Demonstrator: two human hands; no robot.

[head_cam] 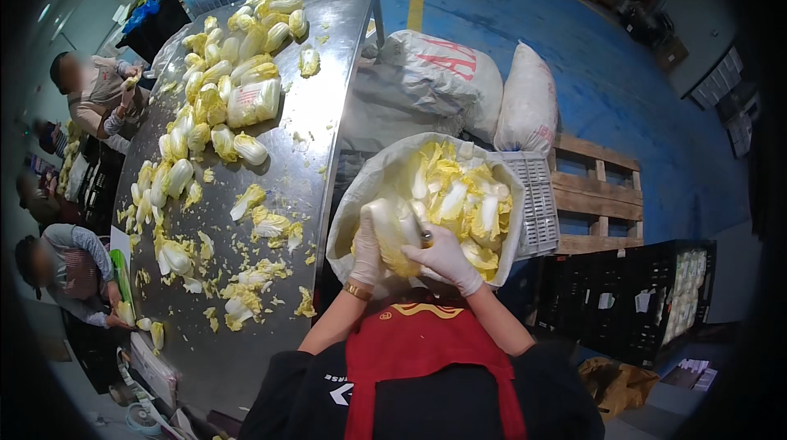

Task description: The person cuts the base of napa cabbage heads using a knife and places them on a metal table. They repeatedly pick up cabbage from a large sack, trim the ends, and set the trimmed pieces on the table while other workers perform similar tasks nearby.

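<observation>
My left hand [366, 249], in a white glove, grips a napa cabbage [393, 234] by its side, over the mouth of a white woven sack [344, 225]. On the cabbage's other side is my gloved right hand [447, 260], closed around a small hand tool [427, 235]. Only the tool's dark, round handle end shows plainly; its working end is hidden. Loose yellow and white cabbage leaves [455, 188] fill much of the open sack beneath both hands.
On my left, a steel table [264, 354] bears heaped napa cabbages [212, 93] and leaf scraps. Two co-workers [92, 96] handle cabbages across it. Full sacks [529, 96], a grey plastic crate [540, 203], a wooden pallet [596, 197] and black crates [615, 302] stand ahead and right.
</observation>
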